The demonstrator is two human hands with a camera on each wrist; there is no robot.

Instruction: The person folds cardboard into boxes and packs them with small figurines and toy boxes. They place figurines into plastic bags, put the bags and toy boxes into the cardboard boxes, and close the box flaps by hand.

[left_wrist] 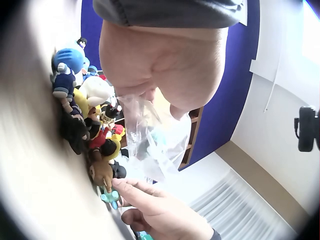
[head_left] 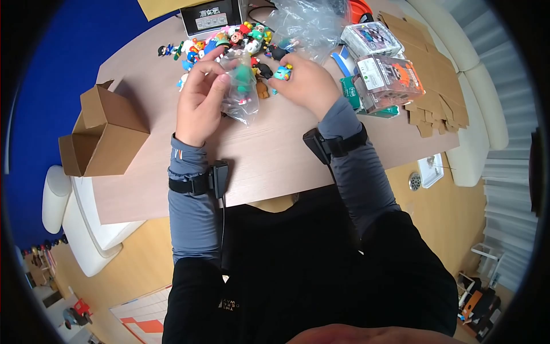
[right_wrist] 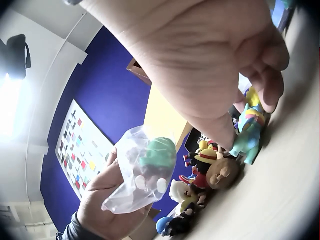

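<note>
My left hand (head_left: 199, 106) (left_wrist: 160, 65) (right_wrist: 107, 202) holds a clear plastic bag (head_left: 234, 109) (left_wrist: 172, 162) (right_wrist: 127, 187) by its edge, fingers curled. Inside the bag is a figure with a green top (head_left: 243, 74) (right_wrist: 157, 152). The thumb and fingers of my right hand (head_left: 309, 85) (left_wrist: 167, 215) (right_wrist: 200, 65) pinch a teal figure with yellow and pink parts (head_left: 282, 73) (left_wrist: 110, 197) (right_wrist: 248, 135), low at the tabletop. A brown figure (head_left: 262, 89) (left_wrist: 101, 171) (right_wrist: 222, 172) stands between the hands, beside the pile of small figures (head_left: 229, 39).
An open cardboard box (head_left: 117, 143) stands at the left of the table (head_left: 263, 155). Crumpled clear plastic (head_left: 309, 26) and a black box (head_left: 212, 18) lie at the back. Packaged toys (head_left: 389, 83) are stacked at the right, next to flattened cardboard (head_left: 438, 86).
</note>
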